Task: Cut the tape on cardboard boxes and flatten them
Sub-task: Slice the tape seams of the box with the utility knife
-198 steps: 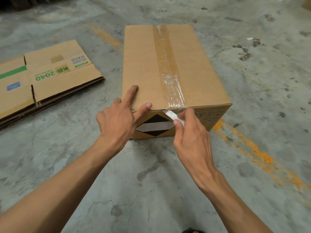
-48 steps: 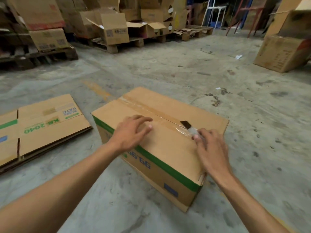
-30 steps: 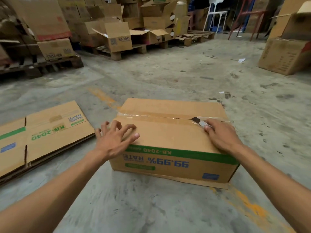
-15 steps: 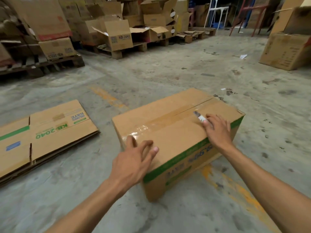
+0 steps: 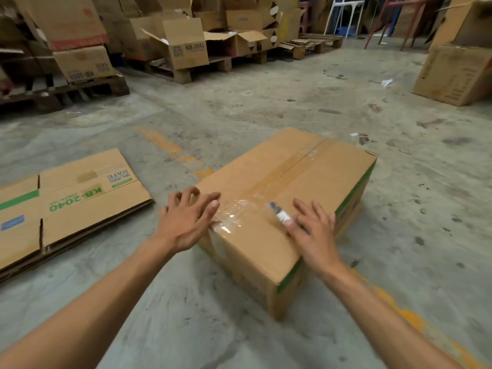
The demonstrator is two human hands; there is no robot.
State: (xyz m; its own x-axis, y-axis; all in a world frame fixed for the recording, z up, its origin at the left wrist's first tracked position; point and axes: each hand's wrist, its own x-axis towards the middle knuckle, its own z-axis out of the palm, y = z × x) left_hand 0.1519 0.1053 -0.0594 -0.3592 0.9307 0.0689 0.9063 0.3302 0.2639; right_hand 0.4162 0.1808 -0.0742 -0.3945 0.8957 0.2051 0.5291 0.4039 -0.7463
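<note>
On the cardboard box (image 5: 287, 198), my left hand (image 5: 186, 222) lay spread at its near corner while my right hand (image 5: 311, 230) pinched the blade (image 5: 277, 211) beside the tape (image 5: 269, 182), probably poised to slit that seam.

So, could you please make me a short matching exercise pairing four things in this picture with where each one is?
Things:
1. left hand
2. blade
3. flattened boxes
4. open box

Places:
A. on a pallet at the back
B. flat on the floor, left
C. on the taped box's near left corner
D. in the right hand, over the box top

Pairs: 1-C, 2-D, 3-B, 4-A
</note>
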